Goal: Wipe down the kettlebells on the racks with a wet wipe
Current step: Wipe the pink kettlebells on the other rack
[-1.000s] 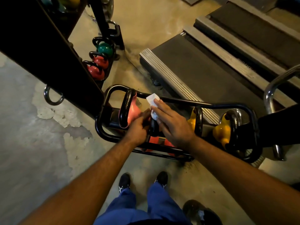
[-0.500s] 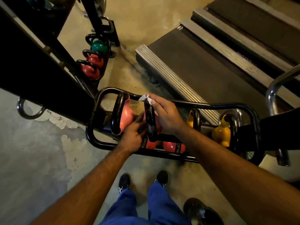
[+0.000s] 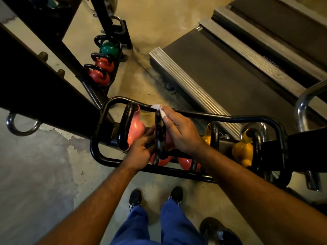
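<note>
My right hand pinches a white wet wipe under its fingertips, pressed against the top of the black iron handle of a salmon-pink kettlebell; fingers run down along the handle's right side, and a little of the wipe pokes out past them by the rack's far rail. My left hand sits on the near left side of the same handle, fingers curled against it and the bell's body below; how fully they wrap it I cannot tell.

This bell stands in a black tubular steel rack, second from the left on its upper row. Just left of it, a second salmon-pink kettlebell with a black handle. To the right, two yellow kettlebells with black handles, the nearer one partly behind my right forearm. Below, on a lower tier, orange-red kettlebells show between the rails.

Further off, upper left, another dark rack holds two red kettlebells and a green kettlebell. A grey treadmill deck lies beyond the rack on the concrete floor. My blue trousers and black shoes are visible below.
</note>
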{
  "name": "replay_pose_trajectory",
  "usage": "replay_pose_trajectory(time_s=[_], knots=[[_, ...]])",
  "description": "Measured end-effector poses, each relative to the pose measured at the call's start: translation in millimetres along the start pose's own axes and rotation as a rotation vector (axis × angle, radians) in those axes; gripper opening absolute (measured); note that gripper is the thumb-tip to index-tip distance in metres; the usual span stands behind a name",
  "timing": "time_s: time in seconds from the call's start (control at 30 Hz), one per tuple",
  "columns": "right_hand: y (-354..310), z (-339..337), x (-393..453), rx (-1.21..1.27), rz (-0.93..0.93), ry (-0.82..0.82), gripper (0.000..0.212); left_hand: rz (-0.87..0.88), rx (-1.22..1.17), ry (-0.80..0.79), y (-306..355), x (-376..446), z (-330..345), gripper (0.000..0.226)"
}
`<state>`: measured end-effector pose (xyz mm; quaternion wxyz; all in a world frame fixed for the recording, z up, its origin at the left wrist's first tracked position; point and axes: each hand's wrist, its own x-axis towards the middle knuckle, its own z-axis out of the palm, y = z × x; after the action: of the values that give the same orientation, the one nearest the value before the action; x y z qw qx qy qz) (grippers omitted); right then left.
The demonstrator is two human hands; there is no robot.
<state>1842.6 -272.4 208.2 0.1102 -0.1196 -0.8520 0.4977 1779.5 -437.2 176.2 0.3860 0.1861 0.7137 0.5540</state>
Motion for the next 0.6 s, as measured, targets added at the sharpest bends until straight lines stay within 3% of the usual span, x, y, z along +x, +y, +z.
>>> replay_pose_trajectory(time_s=[0.17, 0.3, 0.43, 0.53, 0.6], knots=[[8.1, 7.0, -14.0, -0.002, -0.164, -0.029, 0.044, 0.018, -0.042, -0.02, -0.3, -4.0, -1.3, 0.042], [10.2, 8.6, -3.2, 0.114, 0.058, 0.06, 0.048, -0.019, -0.1, 0.006, 4.6, -1.0, 3.3, 0.041], [7.6, 12.9, -6.9, 0.135, -0.087, 0.055, 0.041, 0.015, -0.075, -0.032, 0.6, -0.6, -0.9, 0.043], [12.0, 8.4, 1.2, 0.134, 0.068, 0.086, 0.041, 0.007, -0.089, -0.017, 0.5, 1.4, -0.4, 0.044], [5.9, 8.2, 0.3, 0.168, 0.069, 0.102, 0.039, 0.021, -0.076, -0.039, 0.0, 1.5, -1.4, 0.049]])
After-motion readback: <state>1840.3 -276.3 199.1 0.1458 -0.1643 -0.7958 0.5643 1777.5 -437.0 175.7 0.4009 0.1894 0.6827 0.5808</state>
